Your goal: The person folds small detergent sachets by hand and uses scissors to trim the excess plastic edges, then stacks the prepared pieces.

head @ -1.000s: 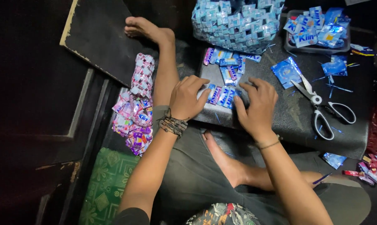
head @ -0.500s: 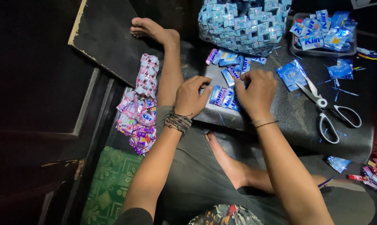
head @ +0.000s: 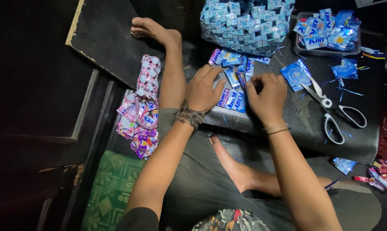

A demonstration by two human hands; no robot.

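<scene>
Head view:
Left hand (head: 203, 90): your fingers lie spread and flat on the folded blue wrappers (head: 233, 96), gripping nothing.
Right hand (head: 267, 96): curled; fingertips pinch one wrapper.
Wrappers: table (head: 313, 115) middle, scissors (head: 332, 112) at 3 o'clock.
Feel: probably light, thin, slippery. Pinch edges.

A dark, speckled worktop (head: 305, 115) is seen, and the scissors (head: 330, 109) lying open on it are taken as the landmark. Just left of the scissors, touching the blades, a flat blue sachet (head: 295, 75) is laid. Further left, a cluster of folded blue wrapper strips (head: 234, 81) is spread. Beyond the scissors, up and to the left, a woven mass of blue wrappers (head: 245, 23) is set. Above the scissors a grey tray (head: 326, 52) of blue sachets is placed. Thin blue offcuts (head: 345, 81) are scattered just above the handles.
</scene>
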